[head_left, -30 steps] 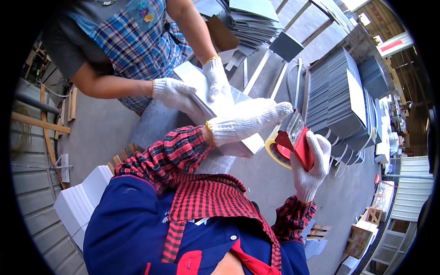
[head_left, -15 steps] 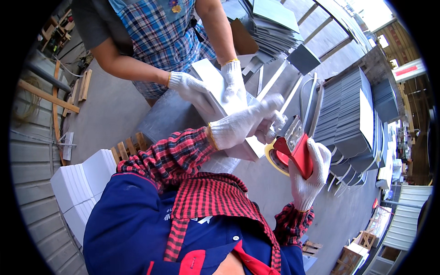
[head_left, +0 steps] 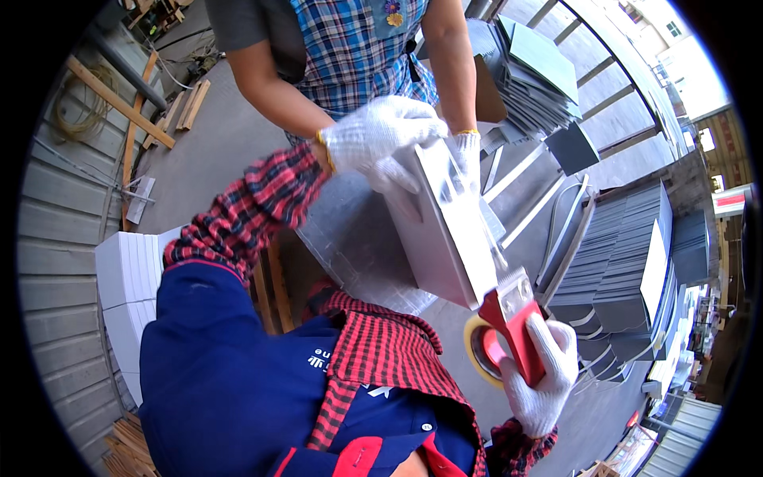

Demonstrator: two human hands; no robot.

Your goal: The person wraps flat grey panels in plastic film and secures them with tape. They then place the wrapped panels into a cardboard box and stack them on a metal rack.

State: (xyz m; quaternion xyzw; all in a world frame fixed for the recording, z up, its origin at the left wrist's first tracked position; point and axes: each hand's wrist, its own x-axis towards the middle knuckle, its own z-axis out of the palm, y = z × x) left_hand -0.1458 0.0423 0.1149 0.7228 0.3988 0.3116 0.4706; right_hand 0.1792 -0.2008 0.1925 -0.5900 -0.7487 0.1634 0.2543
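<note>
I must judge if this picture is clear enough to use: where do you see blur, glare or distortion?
Head view, centre: the left hand looks blurred, the red tape dispenser clearer; head view, upper right: the background is washed out; head view, left rim: the wall panels look bent.

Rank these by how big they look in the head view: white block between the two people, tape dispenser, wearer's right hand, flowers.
1. White block
2. Tape dispenser and right hand: too alike to rank
3. Flowers
</note>
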